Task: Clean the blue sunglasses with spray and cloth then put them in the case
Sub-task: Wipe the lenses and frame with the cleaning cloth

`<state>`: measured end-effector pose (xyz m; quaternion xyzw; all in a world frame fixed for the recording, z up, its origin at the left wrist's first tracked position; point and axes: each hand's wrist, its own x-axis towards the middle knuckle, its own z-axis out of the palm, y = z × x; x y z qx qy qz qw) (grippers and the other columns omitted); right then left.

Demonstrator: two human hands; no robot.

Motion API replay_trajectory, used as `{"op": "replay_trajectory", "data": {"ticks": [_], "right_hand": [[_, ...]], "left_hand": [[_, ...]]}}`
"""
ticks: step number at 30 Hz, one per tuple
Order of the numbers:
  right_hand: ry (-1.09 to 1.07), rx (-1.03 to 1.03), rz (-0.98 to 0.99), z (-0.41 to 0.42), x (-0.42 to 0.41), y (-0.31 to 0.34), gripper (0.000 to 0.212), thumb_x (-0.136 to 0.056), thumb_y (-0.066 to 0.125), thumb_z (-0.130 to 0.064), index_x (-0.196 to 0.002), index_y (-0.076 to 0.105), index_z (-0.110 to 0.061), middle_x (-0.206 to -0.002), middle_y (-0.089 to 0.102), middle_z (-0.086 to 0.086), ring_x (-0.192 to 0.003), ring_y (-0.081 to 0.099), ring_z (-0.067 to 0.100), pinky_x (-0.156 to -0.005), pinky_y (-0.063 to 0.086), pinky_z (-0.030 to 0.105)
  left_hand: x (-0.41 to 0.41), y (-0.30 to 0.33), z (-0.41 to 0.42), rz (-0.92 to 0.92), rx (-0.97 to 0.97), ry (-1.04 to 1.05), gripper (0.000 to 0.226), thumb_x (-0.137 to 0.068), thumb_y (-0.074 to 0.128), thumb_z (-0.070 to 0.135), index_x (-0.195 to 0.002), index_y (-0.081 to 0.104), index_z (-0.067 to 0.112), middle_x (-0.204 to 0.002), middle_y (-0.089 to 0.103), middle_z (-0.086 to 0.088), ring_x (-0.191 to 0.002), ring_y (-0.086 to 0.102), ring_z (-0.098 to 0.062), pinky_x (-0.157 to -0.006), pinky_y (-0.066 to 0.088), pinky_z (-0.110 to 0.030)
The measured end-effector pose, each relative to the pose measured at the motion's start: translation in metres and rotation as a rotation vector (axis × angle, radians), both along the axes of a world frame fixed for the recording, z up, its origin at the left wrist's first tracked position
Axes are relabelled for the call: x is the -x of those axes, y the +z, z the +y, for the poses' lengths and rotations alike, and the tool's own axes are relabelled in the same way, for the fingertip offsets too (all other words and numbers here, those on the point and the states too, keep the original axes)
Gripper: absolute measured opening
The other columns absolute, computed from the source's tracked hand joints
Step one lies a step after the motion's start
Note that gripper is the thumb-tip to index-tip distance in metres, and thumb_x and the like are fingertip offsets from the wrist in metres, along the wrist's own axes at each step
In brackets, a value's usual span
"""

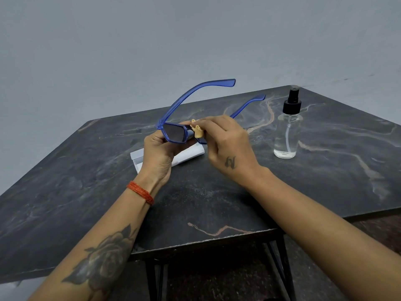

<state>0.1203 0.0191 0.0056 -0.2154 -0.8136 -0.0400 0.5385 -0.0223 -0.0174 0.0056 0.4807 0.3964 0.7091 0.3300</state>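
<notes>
No brand, label or readable writing showed on anything; the only marks were a small dark tattoo on the back of the right hand (225, 146) and a rose tattoo on the left forearm. The translucent blue plastic sunglasses with dark lenses (174, 132) were held up above the dark marbled stone table (217, 205), temples unfolded and pointing away toward the far edge. The left hand (159, 153) gripped the frame from below at the left lens, fingers curled round its lower rim. The right hand pinched a small bunched pale yellow cloth (198, 132) against the other lens, near the bridge, fingertips closed on the cloth. Under the hands a flat white rectangular case (188, 155) lay on the table, mostly hidden; whether it was open could not be told. A clear plastic spray bottle with a black pump top (287, 131) stood upright to the right, well apart from the hands, a little clear liquid at the bottom. A red thread band (141, 192) circled the left wrist. Bare tabletop ran wide on the left and near side; the near edge sat just under the forearms, the far corner behind the bottle.
</notes>
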Motion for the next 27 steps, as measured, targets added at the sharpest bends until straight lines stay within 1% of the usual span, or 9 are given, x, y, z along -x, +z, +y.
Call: {"op": "replay_trajectory", "data": {"ticks": [2,4,7,9,15,20,22,25,27], "right_hand": [[0.037,0.019,0.012,0.0006,-0.0015,0.0004,0.03,-0.073,0.055,0.011,-0.097,0.068,-0.001,-0.09,0.07,0.012,-0.084,0.063,0.03,-0.073,0.048,0.031],[0.065,0.05,0.031,0.0008,-0.0032,0.0008,0.031,-0.071,0.053,0.013,-0.094,0.068,-0.003,-0.086,0.069,0.009,-0.08,0.063,0.027,-0.069,0.048,0.029],[0.099,0.085,0.055,0.0,-0.0038,0.0018,0.027,-0.072,0.055,0.012,-0.09,0.066,-0.004,-0.08,0.067,0.007,-0.073,0.061,0.023,-0.063,0.05,0.033],[0.108,0.085,0.057,-0.0005,-0.0042,0.0024,0.026,-0.072,0.056,0.012,-0.09,0.066,-0.004,-0.079,0.067,0.007,-0.073,0.061,0.022,-0.062,0.051,0.035],[0.025,-0.007,0.019,-0.0017,-0.0036,0.0014,0.026,-0.072,0.059,0.014,-0.091,0.069,-0.001,-0.08,0.07,0.009,-0.075,0.062,0.029,-0.064,0.049,0.032],[-0.095,-0.026,0.023,-0.0008,-0.0023,0.0003,0.024,-0.068,0.062,0.011,-0.085,0.072,-0.002,-0.083,0.073,0.01,-0.071,0.064,0.031,-0.055,0.053,0.035],[-0.117,-0.012,0.012,-0.0019,-0.0019,-0.0002,0.021,-0.068,0.062,0.01,-0.082,0.071,-0.002,-0.08,0.072,0.01,-0.069,0.063,0.03,-0.054,0.051,0.032],[-0.113,0.008,0.026,-0.0031,-0.0028,-0.0004,0.016,-0.065,0.058,0.007,-0.074,0.067,-0.001,-0.067,0.068,0.01,-0.061,0.059,0.029,-0.054,0.043,0.028],[-0.087,0.021,0.057,-0.0035,-0.0031,-0.0001,0.014,-0.063,0.058,0.007,-0.072,0.066,-0.001,-0.063,0.066,0.01,-0.057,0.058,0.029,-0.052,0.046,0.03]], "left_hand": [[-0.0002,-0.0008,0.0005,-0.02,-0.006,0.003,0.017,-0.062,0.07,0.006,-0.077,0.075,0.013,-0.082,0.075,-0.003,-0.082,0.07,-0.021,-0.073,0.056,-0.028],[-0.0002,-0.0009,0.0008,-0.033,-0.008,0.008,0.016,-0.061,0.07,0.006,-0.075,0.075,0.014,-0.08,0.075,-0.002,-0.079,0.071,-0.019,-0.072,0.057,-0.028],[0.0001,-0.0004,0.0016,-0.048,-0.015,0.007,0.014,-0.061,0.07,0.006,-0.072,0.075,0.014,-0.077,0.074,-0.001,-0.077,0.07,-0.018,-0.071,0.057,-0.028],[0.0004,-0.0001,0.0014,-0.051,-0.018,0.003,0.013,-0.061,0.07,0.006,-0.071,0.075,0.014,-0.077,0.074,-0.001,-0.077,0.07,-0.017,-0.07,0.057,-0.027],[0.0032,-0.0012,0.0017,0.004,-0.005,-0.005,0.015,-0.062,0.072,0.009,-0.076,0.076,0.013,-0.085,0.075,-0.002,-0.085,0.07,-0.022,-0.075,0.057,-0.03],[0.0043,-0.0023,0.0036,0.022,-0.015,0.011,0.017,-0.061,0.075,0.01,-0.077,0.076,0.014,-0.086,0.075,-0.003,-0.086,0.07,-0.022,-0.075,0.056,-0.03],[0.0055,-0.003,0.0036,0.03,-0.034,0.014,0.016,-0.062,0.074,0.009,-0.076,0.076,0.016,-0.084,0.075,-0.002,-0.086,0.07,-0.021,-0.074,0.056,-0.028],[0.0056,-0.004,0.0033,0.035,-0.053,0.013,0.017,-0.063,0.071,0.007,-0.076,0.076,0.017,-0.082,0.075,0.0,-0.085,0.07,-0.018,-0.073,0.056,-0.026],[0.0053,-0.0038,0.0031,0.02,-0.054,0.024,0.016,-0.063,0.071,0.007,-0.075,0.076,0.018,-0.081,0.075,0.0,-0.084,0.07,-0.018,-0.073,0.056,-0.026]]}}
